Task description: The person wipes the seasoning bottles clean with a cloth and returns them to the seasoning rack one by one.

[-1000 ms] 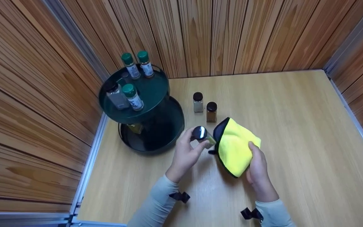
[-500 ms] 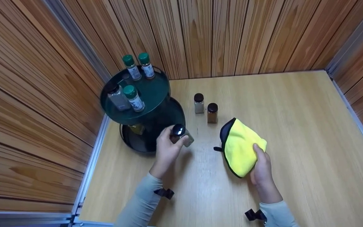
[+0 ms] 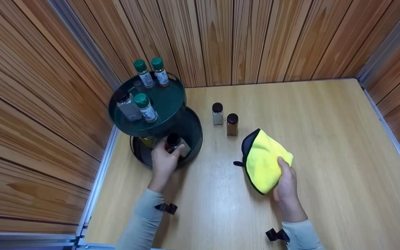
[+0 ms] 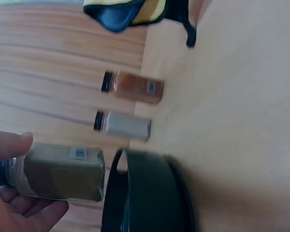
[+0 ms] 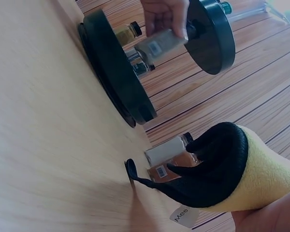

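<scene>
The left hand was pinching a dark-capped jar between thumb and fingers, spread only to the jar's width, gripping near the cap. The jar hung tilted over the lower tray of a dark round rack, its base pointing towards four o'clock in the head view; whether it touched the tray could not be told.

At about three o'clock from that hand, the right hand was grasping a folded yellow and black cloth, thumb on the yellow face.

From the cloth, a brown jar stood upright at about ten to eleven o'clock, with a pale jar just beside it at ten. On the upper tray, one green-capped jar stood near six o'clock, two more towards twelve and one, and a larger dark-capped bottle near nine. A yellowish jar sat in the lower tray.
</scene>
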`<state>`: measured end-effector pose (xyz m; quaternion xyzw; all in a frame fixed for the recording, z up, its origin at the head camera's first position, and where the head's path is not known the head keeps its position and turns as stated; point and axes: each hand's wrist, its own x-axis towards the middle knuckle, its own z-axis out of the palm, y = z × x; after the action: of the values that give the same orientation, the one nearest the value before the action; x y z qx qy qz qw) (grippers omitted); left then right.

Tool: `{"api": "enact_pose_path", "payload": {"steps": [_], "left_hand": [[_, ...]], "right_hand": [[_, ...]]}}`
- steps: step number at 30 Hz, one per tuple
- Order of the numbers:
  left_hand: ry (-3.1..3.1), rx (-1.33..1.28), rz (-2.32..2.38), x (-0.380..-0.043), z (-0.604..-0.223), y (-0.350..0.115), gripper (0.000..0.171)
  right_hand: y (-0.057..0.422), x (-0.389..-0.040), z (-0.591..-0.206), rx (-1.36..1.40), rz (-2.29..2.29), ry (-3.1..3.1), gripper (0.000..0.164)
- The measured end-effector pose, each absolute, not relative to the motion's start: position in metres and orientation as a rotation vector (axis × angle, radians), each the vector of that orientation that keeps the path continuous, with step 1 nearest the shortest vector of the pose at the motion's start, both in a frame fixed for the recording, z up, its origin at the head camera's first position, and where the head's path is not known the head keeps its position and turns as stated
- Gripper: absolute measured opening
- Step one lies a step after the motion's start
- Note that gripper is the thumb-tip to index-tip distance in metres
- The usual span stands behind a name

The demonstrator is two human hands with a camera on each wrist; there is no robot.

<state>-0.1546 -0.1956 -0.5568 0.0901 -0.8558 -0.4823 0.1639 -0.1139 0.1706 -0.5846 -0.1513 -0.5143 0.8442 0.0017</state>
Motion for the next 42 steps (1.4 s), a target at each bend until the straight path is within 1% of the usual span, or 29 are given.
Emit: {"api": "enact_pose_path", "payload": {"steps": [7,13,21,26,32,42], "left_hand": [[-2.389,0.331,-1.313,-0.158,-0.561,-0.225,0.031],[-2.382,0.366,-1.311,-0.159,-0.565,-0.243,0.028],[-2.368,0.411,-1.422,-0.158,-0.570,-0.258,0.022],[-2.421,0.451,-1.403,-0.155,-0.574,-0.264,0.026],[-2.479,0.492,-1.317,-0.156,-0.581,-0.271,0.037],[-2.469,0.526,-1.346,-0.155,-0.586,-0.274,0.036]], "right_hand": [[0.174,-0.114,-0.585,-0.509,2.652,-1.593,0.038],[0.178,-0.113,-0.585,-0.525,2.648,-1.581,0.039],[0.182,-0.113,-0.583,-0.559,2.602,-1.563,0.038],[0.185,-0.113,-0.583,-0.564,2.597,-1.542,0.037],[0.187,-0.114,-0.583,-0.568,2.605,-1.538,0.036],[0.189,-0.113,-0.582,-0.589,2.617,-1.519,0.038]]}}
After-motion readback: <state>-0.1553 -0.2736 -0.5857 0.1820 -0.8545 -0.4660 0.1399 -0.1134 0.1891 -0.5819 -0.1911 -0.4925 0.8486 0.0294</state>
